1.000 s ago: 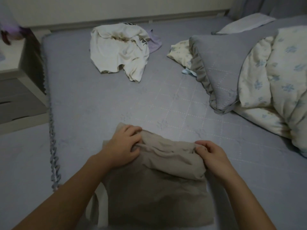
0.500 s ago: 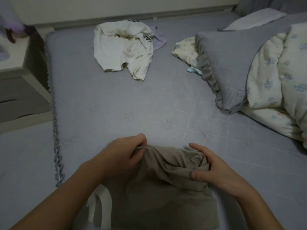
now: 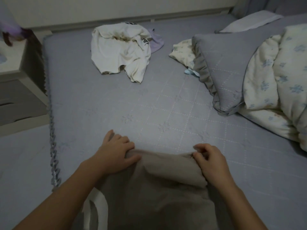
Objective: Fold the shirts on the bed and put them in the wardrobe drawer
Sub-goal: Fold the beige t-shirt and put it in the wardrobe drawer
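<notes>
Right under the fingers, at the near edge of the bed [image 3: 116,110], lies the beige shirt [image 3: 157,193], and both hands are on its far fold. Left hand [image 3: 114,155] has its thumb pinned on the cloth with the other fingers curled over the top edge, gripping it; right hand [image 3: 211,163] has its fingertips bunched and pinching the opposite corner of that same fold. Between the two hands the fabric is doubled over in a soft roll, so I'd call this shirt partway folded, not yet a tidy packet. Just left of the left wrist a strip of white fabric [image 3: 94,211] peeks out beside the beige; what it belongs to, I can't tell. Beyond the fingertips runs a stretch of grey quilted cover, and well past that sits the cream shirt [image 3: 119,52], crumpled and untouched, with a lilac garment [image 3: 156,42] tucked behind it. Off to the right of the right hand, a grey pillow [image 3: 232,63] and floral duvet [image 3: 279,83] are heaped. No wardrobe drawer in sight, so by my reading one fold is under way, at least one shirt is waiting, and all the stowing is left.
</notes>
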### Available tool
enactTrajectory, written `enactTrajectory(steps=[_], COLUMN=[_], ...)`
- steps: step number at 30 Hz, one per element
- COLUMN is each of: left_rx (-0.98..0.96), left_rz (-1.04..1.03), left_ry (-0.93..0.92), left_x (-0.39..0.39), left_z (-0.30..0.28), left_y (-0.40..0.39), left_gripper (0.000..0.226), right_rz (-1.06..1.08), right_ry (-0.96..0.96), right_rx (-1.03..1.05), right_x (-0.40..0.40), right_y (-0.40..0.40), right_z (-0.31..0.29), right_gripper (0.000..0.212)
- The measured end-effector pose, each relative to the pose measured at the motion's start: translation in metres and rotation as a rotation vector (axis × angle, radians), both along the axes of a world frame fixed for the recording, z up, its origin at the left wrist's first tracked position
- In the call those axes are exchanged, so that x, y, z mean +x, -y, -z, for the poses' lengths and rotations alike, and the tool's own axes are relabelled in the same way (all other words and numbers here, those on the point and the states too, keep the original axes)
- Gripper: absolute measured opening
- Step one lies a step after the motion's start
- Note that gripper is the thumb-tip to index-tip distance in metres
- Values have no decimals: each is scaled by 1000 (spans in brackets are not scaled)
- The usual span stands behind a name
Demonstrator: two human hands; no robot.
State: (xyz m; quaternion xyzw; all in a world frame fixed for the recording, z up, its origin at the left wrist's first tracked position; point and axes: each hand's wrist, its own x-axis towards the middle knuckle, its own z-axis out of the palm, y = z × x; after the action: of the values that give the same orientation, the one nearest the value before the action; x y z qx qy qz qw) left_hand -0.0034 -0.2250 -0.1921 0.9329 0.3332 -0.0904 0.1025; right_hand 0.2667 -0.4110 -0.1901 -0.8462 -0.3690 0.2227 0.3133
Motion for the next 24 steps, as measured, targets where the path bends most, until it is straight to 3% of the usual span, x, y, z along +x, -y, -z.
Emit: enactTrajectory(steps=[3, 6, 8, 11, 13, 16, 18, 21, 24], left_rx=[-269, -481, -482, -537, -496, -325, -159, 134, 164], left_rz=[-66, -146, -136, -141, -214, -374, -465, -438, -259], left_ry=[161, 330, 423, 493, 376, -101, -225, 106, 467], left_x=[-23, -35, -35, -32, -32, -31, -28, -21, -5], left_z=[-13, -31, -41, -47, -42, -23, -11, -8, -11], left_y=[-10, -18, -17, -18, -23, -16, 2, 28, 63], left_gripper=[53, 32, 30, 34, 32, 36, 38, 29, 44], right_rz=[8, -104, -153, -105, -45, -40, -22, 16, -103], right_ry=[-16, 128, 171, 21, -32, 12, 35, 231, 470], right_rx=[76, -69, -48, 131, 162, 52, -28, -74, -47], right_x=[-15, -26, -27, -22, -16, -18, -25, -36, -74], right_y=[12, 26, 30, 34, 32, 23, 15, 9, 11], right_z=[-6, -8, -9, -11, -9, 3, 5, -2, -10], right_gripper=[35, 53, 40, 32, 30, 35, 42, 49, 58])
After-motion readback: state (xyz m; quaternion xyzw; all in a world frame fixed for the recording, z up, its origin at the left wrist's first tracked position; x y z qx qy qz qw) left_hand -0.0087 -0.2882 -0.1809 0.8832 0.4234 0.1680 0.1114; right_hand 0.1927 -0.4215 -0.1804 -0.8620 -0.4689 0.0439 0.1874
